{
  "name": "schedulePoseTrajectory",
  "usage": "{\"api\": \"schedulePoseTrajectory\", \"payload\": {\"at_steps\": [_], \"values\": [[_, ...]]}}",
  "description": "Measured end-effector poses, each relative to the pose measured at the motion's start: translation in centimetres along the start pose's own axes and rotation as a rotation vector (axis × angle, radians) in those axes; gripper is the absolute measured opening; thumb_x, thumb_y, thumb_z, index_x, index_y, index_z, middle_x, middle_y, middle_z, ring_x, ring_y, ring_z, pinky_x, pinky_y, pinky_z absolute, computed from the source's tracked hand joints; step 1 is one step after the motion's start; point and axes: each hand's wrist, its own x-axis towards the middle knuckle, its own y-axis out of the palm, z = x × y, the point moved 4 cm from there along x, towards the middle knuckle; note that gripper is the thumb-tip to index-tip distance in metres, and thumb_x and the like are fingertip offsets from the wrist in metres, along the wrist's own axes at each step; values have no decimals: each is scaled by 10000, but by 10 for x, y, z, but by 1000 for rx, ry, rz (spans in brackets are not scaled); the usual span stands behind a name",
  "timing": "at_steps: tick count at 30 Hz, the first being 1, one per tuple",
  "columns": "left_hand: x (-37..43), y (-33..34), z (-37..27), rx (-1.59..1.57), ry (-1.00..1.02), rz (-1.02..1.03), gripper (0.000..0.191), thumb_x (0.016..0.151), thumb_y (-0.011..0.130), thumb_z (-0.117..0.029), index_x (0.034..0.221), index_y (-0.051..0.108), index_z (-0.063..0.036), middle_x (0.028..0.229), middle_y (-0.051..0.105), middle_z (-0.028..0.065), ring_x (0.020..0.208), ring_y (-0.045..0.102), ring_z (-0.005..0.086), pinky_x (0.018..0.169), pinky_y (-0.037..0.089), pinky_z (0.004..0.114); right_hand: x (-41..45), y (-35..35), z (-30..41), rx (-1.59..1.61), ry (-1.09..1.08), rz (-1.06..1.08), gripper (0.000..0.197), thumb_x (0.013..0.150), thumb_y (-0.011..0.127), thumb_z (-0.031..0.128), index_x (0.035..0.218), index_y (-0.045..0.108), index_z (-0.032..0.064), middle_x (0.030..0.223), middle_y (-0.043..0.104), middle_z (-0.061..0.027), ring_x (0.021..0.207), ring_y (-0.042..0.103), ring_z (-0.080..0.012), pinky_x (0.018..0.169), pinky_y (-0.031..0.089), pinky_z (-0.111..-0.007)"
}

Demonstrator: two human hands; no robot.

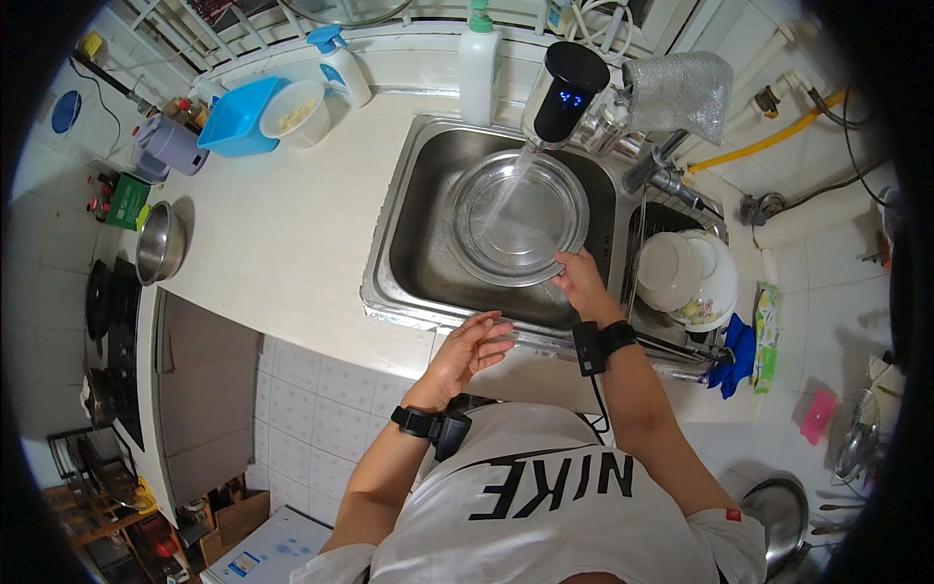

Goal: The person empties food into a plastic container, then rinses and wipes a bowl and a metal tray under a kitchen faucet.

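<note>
My right hand (581, 283) grips the lower right rim of a round, shallow metal pan (518, 219) in the large basin of a stainless steel sink (423, 255). Water (511, 182) runs from a faucet with a lit digital display (565, 95) into the pan. What lies under the pan is hidden. Near the sink's front edge, my left hand (471, 350) is raised with its fingers apart, holding nothing. Both wrists wear black straps with small devices.
Bowls and plates (671, 274) stand in the small right basin beside a blue cloth (733, 358). Behind the sink is a white pump bottle (479, 80). On the counter's left are a steel bowl (162, 244), a blue plastic basin (237, 120) and a food-filled white bowl (292, 135).
</note>
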Motion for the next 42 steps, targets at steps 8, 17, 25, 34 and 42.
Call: {"api": "schedulePoseTrajectory", "payload": {"at_steps": [8, 17, 25, 34, 42], "values": [[0, 6, 0, 20, -14, -2, 383, 944, 441, -249, 1273, 411, -53, 1162, 579, 100, 971, 617, 207, 813, 516, 293, 1, 10, -6, 339, 135, 168, 272, 823, 480, -39, 1094, 474, -19, 1060, 564, -139, 981, 559, -278, 901, 443, -426], [-4, 1, -1, 0, -9, -29, 340, 940, 449, -239, 1238, 452, -73, 1145, 590, 80, 952, 620, 187, 802, 505, 281, 2, 38, 11, 516, 51, 263, 233, 866, 482, -26, 1097, 477, 2, 1137, 539, -153, 1074, 524, -280, 966, 409, -427], [-6, -1, -2, -10, -1, -32, 315, 944, 444, -233, 1220, 465, -82, 1126, 600, 67, 936, 625, 169, 785, 501, 266, 16, 57, 14, 588, 49, 414, 284, 889, 473, -18, 1168, 439, 23, 1192, 510, -143, 1084, 516, -268, 955, 415, -432], [-6, -5, -1, -44, 17, -39, 329, 943, 450, -235, 1225, 455, -65, 1122, 601, 82, 938, 626, 187, 789, 503, 274, -13, 69, 9, 513, 210, 359, 205, 872, 510, -6, 1076, 499, 11, 1131, 542, -137, 1056, 531, -259, 926, 444, -414], [-6, -5, -1, -16, 17, -23, 382, 933, 468, -250, 1246, 427, -35, 1143, 587, 110, 984, 611, 230, 852, 500, 317, -1, 37, -5, 535, 221, 327, 148, 848, 526, 19, 993, 529, -10, 1009, 569, -111, 928, 558, -225, 914, 443, -385]]}}
